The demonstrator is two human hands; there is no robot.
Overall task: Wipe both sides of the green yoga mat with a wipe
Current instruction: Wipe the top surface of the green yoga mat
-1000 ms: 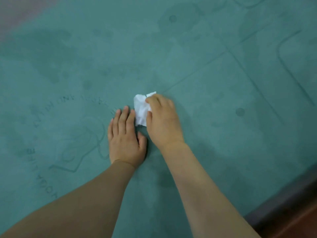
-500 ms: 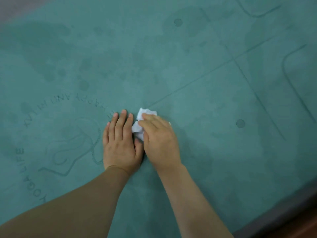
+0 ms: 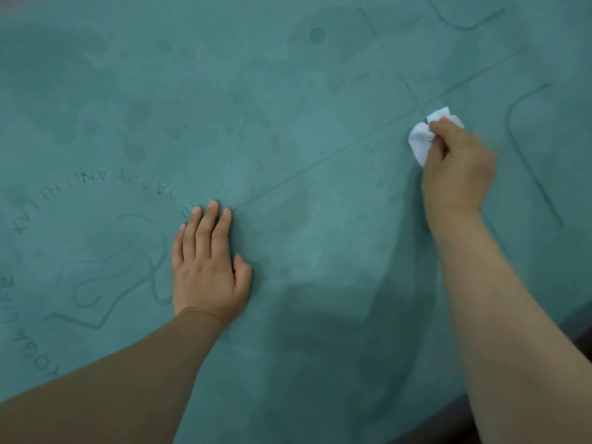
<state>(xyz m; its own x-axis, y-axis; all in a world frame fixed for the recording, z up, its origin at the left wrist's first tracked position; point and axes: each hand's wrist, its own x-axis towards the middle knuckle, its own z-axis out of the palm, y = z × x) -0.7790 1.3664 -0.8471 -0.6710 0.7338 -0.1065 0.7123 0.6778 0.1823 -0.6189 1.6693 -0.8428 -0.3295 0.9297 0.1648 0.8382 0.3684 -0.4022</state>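
Here, one hand held the mat down while the other one wiped.

The green yoga mat (image 3: 320, 219) lay flat and filled almost the whole view, with its printed side up. The left hand (image 3: 208, 267) rested flat on it, fingers (image 3: 205, 225) straight and close together, likely to keep the mat from sliding. The right hand (image 3: 458, 168) was far off to the right, and its fingers curled round the white wipe (image 3: 421, 144), which was bunched into a ball so it was easy to push. The wipe touched the mat near a printed line. Dark, damp-looking patches showed on the mat. The other side probably still needed wiping.
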